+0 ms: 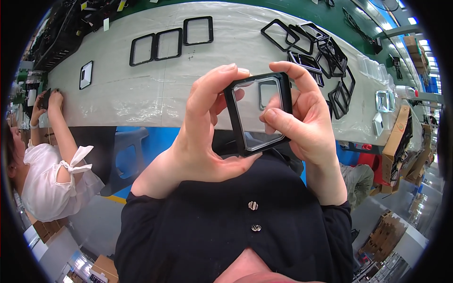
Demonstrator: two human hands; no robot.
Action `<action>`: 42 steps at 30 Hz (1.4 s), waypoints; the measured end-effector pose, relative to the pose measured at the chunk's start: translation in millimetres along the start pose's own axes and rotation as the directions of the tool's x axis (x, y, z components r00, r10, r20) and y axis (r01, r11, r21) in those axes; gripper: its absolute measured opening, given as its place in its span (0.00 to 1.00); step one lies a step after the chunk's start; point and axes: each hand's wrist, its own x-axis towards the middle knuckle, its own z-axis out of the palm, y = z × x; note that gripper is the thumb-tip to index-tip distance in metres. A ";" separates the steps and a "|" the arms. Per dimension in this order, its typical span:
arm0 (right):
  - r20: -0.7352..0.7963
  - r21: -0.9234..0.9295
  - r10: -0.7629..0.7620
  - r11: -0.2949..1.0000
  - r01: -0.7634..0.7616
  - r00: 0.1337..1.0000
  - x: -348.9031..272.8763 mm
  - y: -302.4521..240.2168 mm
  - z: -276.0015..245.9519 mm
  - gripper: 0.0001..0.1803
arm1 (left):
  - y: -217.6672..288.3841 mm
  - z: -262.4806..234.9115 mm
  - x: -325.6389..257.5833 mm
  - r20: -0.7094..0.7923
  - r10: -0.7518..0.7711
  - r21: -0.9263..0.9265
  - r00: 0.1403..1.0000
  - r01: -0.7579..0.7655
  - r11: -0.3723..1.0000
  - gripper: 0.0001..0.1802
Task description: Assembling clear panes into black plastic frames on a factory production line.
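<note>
Above my lap, near the table's front edge, I hold a black rectangular frame [235,121] tilted in the air. A clear panel [253,109] with a pale inner rim sits inside it. My left hand [196,127] grips the frame along its left side, thumb at the lower edge and fingers at the upper left corner. My right hand [311,122] holds the right side; its index finger curls over the top right corner. The right thumb lies across the clear panel, and parts of fingers show around and through it.
Three similar black frames [168,44] lie on the covered table [108,106], with a pile of several more [325,52] at right. Clear plastic pieces [385,101] sit at the right end beside a cardboard box [395,141]. A co-worker [59,177] handles a dark piece at left.
</note>
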 end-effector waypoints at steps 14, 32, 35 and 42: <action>-0.004 -0.044 0.018 0.999 -0.018 1.000 12.5 17.6 1.4 0.35 | -20.9 -8.9 -15.1 -0.008 0.012 0.013 1.000 -0.012 1.000 0.67; 0.015 -0.092 0.054 0.994 -0.052 0.998 11.4 20.3 19.4 0.31 | -10.5 -19.5 -28.8 -0.034 -0.065 0.033 0.997 0.066 0.997 0.64; -0.014 -0.112 0.054 0.992 -0.055 0.998 25.4 35.8 17.1 0.30 | -24.1 -18.7 -33.4 -0.062 -0.096 0.118 0.993 0.103 0.988 0.63; -0.133 -0.672 -0.014 0.736 -0.080 0.991 53.8 97.5 -1.1 0.33 | -70.8 -17.3 -42.0 -0.055 -0.254 0.498 0.965 0.248 0.831 0.55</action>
